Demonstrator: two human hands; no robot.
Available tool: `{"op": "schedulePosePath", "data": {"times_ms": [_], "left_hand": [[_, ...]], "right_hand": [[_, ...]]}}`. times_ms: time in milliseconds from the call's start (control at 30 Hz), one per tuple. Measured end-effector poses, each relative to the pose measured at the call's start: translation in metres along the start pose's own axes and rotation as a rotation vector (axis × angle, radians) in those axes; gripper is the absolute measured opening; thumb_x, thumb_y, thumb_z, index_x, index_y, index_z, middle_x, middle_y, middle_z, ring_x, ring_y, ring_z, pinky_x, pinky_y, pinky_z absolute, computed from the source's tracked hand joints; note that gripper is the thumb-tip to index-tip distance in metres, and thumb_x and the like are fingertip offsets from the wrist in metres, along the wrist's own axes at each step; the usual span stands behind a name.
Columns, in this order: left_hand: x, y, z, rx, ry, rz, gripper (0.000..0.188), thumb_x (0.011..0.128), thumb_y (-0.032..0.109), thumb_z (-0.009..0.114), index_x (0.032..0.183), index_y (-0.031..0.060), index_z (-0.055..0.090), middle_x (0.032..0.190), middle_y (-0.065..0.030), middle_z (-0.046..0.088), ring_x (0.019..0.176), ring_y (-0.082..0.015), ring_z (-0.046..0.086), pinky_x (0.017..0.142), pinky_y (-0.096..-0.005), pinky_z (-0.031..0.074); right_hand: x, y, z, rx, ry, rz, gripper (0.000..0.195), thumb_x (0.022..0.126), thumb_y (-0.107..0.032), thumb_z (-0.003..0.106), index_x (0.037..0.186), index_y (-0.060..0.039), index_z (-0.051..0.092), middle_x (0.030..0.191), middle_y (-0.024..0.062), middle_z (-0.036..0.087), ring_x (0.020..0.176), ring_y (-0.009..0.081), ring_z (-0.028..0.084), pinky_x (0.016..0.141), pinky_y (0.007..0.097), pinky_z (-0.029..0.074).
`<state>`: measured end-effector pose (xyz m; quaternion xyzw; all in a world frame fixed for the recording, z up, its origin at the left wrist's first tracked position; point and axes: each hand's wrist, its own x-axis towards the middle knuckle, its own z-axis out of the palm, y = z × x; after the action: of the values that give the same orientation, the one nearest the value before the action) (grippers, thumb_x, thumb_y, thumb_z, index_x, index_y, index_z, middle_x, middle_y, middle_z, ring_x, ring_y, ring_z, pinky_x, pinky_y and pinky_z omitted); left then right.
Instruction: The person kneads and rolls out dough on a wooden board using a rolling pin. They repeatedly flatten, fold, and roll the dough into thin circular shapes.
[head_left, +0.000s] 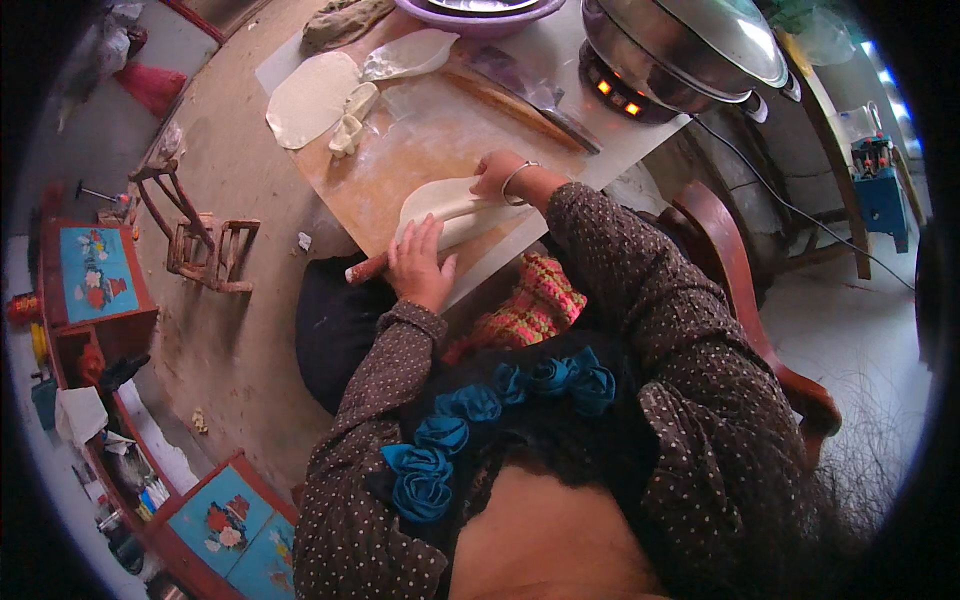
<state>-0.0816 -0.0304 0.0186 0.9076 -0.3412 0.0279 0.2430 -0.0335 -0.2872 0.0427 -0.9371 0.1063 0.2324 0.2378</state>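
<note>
A sheet of dough (435, 199) lies on the floured wooden board (397, 161), its near part wrapped over a rolling pin (367, 268) whose reddish end sticks out at the left. My left hand (421, 262) rests on the wrapped dough near that end, fingers spread. My right hand (499, 174), with a bracelet at the wrist, has its fingers bent at the dough's far right part; whether it pinches the dough or the pin is hidden. A flat dough round (313, 97) and small shaped dough pieces (350, 124) lie at the board's far left.
A steel steamer pot (675, 45) stands on a lit electric cooker (619, 94) at the far right, its cable (780, 196) trailing right. A cleaver (570, 129), a purple basin (480, 19) and a cloth (341, 22) lie beyond. A wooden chair (750, 300) is at the right.
</note>
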Motion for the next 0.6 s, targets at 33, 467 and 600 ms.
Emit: {"op": "schedulePosePath", "data": {"times_ms": [33, 467, 600], "left_hand": [[0.000, 0.000, 0.001, -0.002, 0.004, 0.007, 0.069, 0.076, 0.024, 0.077, 0.139, 0.0178, 0.049, 0.147, -0.0021, 0.049, 0.139, -0.0278, 0.039, 0.115, -0.0529, 0.023], [0.011, -0.002, 0.008, -0.027, -0.001, 0.004, 0.059, 0.076, 0.020, 0.075, 0.132, 0.0164, 0.057, 0.138, -0.0036, 0.056, 0.135, -0.0280, 0.044, 0.114, -0.0572, 0.022], [0.014, 0.002, 0.007, -0.052, 0.029, 0.044, 0.055, 0.077, 0.019, 0.075, 0.129, 0.0160, 0.059, 0.135, -0.0036, 0.059, 0.132, -0.0290, 0.047, 0.113, -0.0554, 0.026]], "right_hand": [[0.007, 0.001, 0.000, -0.033, -0.013, -0.012, 0.043, 0.079, -0.044, 0.066, 0.098, -0.0064, 0.075, 0.100, 0.0170, 0.072, 0.093, 0.0358, 0.068, 0.086, 0.0433, 0.052], [0.057, -0.022, -0.027, 0.104, 0.227, -0.102, 0.019, 0.078, -0.024, 0.067, 0.091, -0.0133, 0.076, 0.086, 0.0123, 0.072, 0.079, 0.0288, 0.069, 0.074, 0.0398, 0.055], [0.067, -0.008, -0.015, 0.051, 0.238, -0.113, 0.019, 0.080, -0.022, 0.065, 0.093, -0.0124, 0.075, 0.086, 0.0138, 0.072, 0.081, 0.0326, 0.069, 0.075, 0.0422, 0.055]]}}
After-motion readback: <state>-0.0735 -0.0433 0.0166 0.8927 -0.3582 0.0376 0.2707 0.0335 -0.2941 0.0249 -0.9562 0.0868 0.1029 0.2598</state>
